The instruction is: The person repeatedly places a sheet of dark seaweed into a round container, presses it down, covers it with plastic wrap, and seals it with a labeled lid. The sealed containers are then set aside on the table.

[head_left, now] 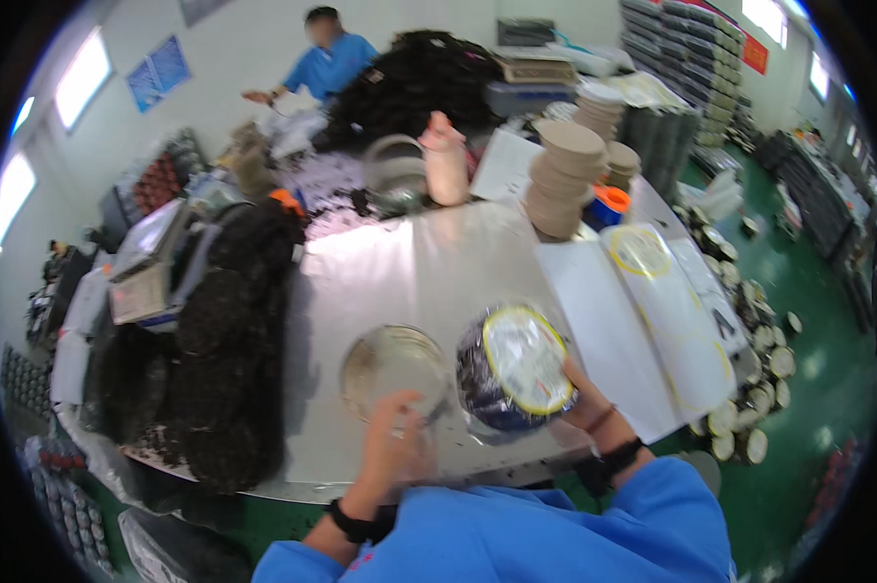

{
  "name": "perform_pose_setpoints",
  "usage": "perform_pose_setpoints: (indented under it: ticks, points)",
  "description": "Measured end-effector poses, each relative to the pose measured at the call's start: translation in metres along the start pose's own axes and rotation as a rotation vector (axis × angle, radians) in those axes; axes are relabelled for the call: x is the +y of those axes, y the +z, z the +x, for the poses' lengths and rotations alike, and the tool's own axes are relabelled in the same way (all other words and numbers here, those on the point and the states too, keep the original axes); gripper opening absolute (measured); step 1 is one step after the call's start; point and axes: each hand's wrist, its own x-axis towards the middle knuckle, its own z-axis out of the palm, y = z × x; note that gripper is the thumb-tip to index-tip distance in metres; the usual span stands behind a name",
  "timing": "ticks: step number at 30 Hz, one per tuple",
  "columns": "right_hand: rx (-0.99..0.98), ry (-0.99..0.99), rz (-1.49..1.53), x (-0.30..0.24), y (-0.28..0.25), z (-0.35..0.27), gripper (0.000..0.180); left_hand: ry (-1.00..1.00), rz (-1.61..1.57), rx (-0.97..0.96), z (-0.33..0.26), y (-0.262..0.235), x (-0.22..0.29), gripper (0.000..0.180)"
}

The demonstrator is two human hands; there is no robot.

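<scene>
A round, plastic-wrapped pack with dark contents and a yellow-rimmed round label [528, 358] is tilted up above the front of the metal table [361, 282]. My right hand [586, 400] grips its right side, the fingers partly hidden behind it. Just left of the pack lies a shallow round dish [385, 355], pale inside. My left hand [395, 442] is over the dish's near edge, somewhat blurred, its fingers apart and nothing visible in them. Whether it touches the dish I cannot tell. Clear film hangs loose under the pack.
Dark compressed cakes [229, 330] are heaped along the left. Behind stand a pink bottle [445, 165], stacked beige discs [560, 185] and an orange tape roll [610, 202]. White sheets with yellow-rimmed labels [642, 253] lie right. A co-worker in blue [331, 63] stands beyond a dark heap.
</scene>
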Motion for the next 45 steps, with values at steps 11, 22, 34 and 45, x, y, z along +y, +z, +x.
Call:
perform_pose_setpoints:
  ticks: [11, 22, 34, 45]
  points:
    - [0.325, -0.987, 0.085, -0.192, -0.047, -0.056, 0.068, 0.062, 0.065, -0.435, -0.037, 0.033, 0.006, 0.024]
    - [-0.458, -0.402, -2.064, 0.038, -0.008, 0.010, 0.023, 0.364, 0.159, -0.346, -0.030, 0.062, -0.039, 0.020]
    - [-0.362, -0.295, -1.979, 0.064, -0.013, 0.005, 0.025, 0.555, 0.336, -0.482, -0.030, 0.058, -0.080, 0.037]
    - [-0.532, 0.245, -1.831, 0.052, 0.000, 0.067, 0.006, 0.147, 0.636, -0.580, 0.015, -0.015, -0.056, 0.040]
